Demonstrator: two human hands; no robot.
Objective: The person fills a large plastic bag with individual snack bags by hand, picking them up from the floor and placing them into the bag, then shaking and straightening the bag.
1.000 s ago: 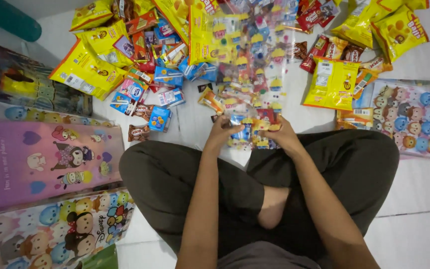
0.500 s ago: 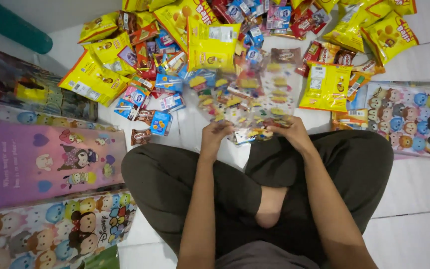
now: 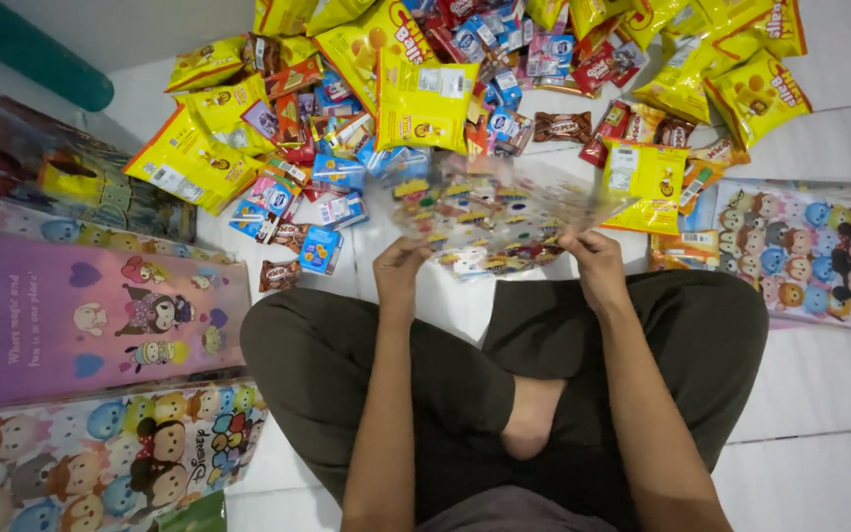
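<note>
Sitting cross-legged on the white tiled floor [image 3: 839, 394], a person holds a clear printed plastic bag [image 3: 490, 212] out in front of the knees, at about 12 o'clock from the lap. The left hand [image 3: 401, 268] pinches the bag's near edge on its left side and the right hand [image 3: 595, 258] pinches the near edge on its right; the two hands are apart, each closed on the plastic, and the bag stretches between them, tilted away and blurred, with small yellow and red cartoon prints on it. Beyond the bag, from 11 to 1 o'clock, lies a heap of snacks: large yellow snack bags [image 3: 424, 99], small blue milk cartons [image 3: 319, 249] and brown chocolate wrappers [image 3: 563, 125]. One yellow packet [image 3: 644, 172] lies just past the right hand, partly under the bag's far corner. At 9 o'clock a purple cartoon gift sheet [image 3: 91, 320] lies flat, with a sheet of round cartoon faces [image 3: 100, 453] at 8 o'clock and a similar one [image 3: 810, 251] at 3 o'clock.
</note>
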